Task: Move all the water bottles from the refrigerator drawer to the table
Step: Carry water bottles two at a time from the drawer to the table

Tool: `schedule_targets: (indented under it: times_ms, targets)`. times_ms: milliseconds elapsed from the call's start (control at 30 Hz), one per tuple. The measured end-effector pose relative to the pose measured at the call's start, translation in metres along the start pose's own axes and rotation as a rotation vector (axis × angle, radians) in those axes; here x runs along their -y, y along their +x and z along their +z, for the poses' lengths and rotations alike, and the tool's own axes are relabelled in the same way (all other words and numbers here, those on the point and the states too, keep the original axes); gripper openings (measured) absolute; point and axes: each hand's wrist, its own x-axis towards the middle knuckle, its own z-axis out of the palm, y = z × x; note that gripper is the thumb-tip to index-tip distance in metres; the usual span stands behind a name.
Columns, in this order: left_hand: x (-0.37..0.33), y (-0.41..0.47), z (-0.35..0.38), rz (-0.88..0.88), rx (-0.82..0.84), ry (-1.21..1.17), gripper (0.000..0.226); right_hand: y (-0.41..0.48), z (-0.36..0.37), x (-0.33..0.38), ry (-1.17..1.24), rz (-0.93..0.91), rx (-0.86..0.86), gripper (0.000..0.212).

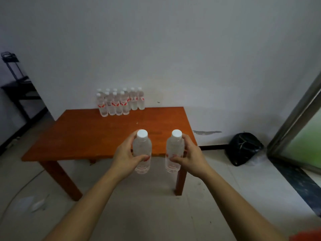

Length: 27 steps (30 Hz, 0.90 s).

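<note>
My left hand (126, 156) grips a clear water bottle (143, 148) with a white cap, held upright. In my right hand (192, 155) is a second such bottle (173, 148), also upright. Both bottles hang in the air before the near edge of the orange wooden table (97, 134). At the table's far edge, against the wall, several water bottles (119, 101) with red labels stand in two rows. The refrigerator drawer is out of view.
A black bag (244, 148) lies on the floor right of the table by the wall. A metal-framed door or panel (298, 126) leans in at the far right. A dark stand (17, 84) is at the left. Pale floor stretches between me and the table.
</note>
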Motion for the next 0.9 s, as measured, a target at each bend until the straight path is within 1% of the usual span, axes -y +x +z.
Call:
schedule_targets:
  times_ms: [133,233,333,500,567,633,733,833,900]
  targets:
    - [0.044,0.052,-0.012,-0.053,-0.054,0.057,0.083,0.065,0.032,-0.009,-0.013,-0.019,0.042,0.080]
    - [0.075,0.104,-0.016,-0.077,-0.052,0.066,0.081,0.124,0.050,-0.025,-0.009,-0.026,0.055,0.080]
    - [0.103,0.168,-0.018,-0.068,-0.046,0.096,0.077,0.192,0.063,-0.041,-0.006,-0.058,0.071,0.080]
    - [0.120,0.276,-0.031,-0.049,-0.065,0.109,0.061,0.312,0.069,-0.050,-0.034,-0.073,0.089,0.079]
    - [0.131,0.320,-0.040,-0.017,-0.090,0.129,0.060,0.364,0.072,-0.050,-0.038,-0.082,0.093,0.079]
    - [0.136,0.344,-0.046,0.008,-0.110,0.165,0.064,0.392,0.073,-0.048,-0.051,-0.095,0.081,0.079]
    - [0.155,0.398,-0.053,-0.003,-0.131,0.247,0.066,0.448,0.079,-0.055,-0.095,-0.089,0.091,0.079]
    - [0.190,0.453,-0.051,0.008,-0.106,0.294,0.059,0.499,0.088,-0.069,-0.187,-0.109,0.106,0.084]
    - [0.215,0.484,-0.045,0.004,-0.080,0.294,0.057,0.529,0.099,-0.078,-0.258,-0.078,0.120,0.086]
